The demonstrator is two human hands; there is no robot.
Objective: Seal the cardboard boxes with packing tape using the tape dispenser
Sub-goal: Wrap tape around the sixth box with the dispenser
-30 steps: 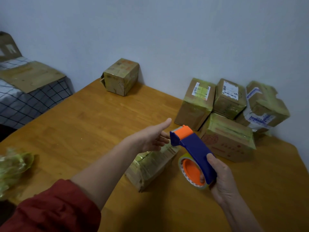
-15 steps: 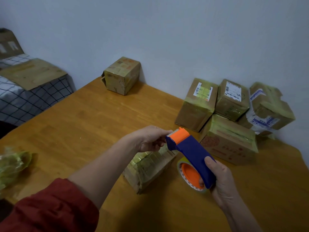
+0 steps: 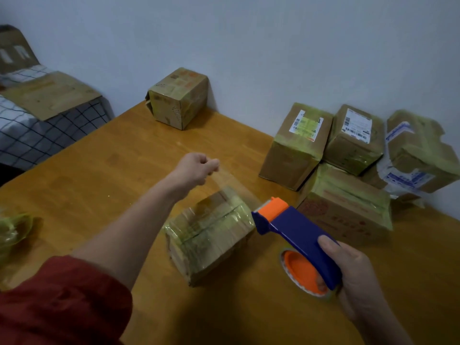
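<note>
Head view: the left grip (image 3: 196, 168) pinches the free end of clear tape (image 3: 236, 185), likely thin, limp and sticky, stretched from the tape dispenser (image 3: 296, 232) above a small, probably light box (image 3: 211, 235) on the table (image 3: 99, 170). The right grip (image 3: 348, 275) wraps the dispenser's rigid handle, the surest hold.

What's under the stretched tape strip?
The far end of the near box, wrapped in yellowish tape, on the table. The clear strip runs from the left hand to the dispenser in the right hand. Box contents are hidden.

Wooden table (image 3: 104, 185) — taped cardboard boxes (image 3: 296, 148), crumpled tape wad (image 3: 12, 230)
</note>
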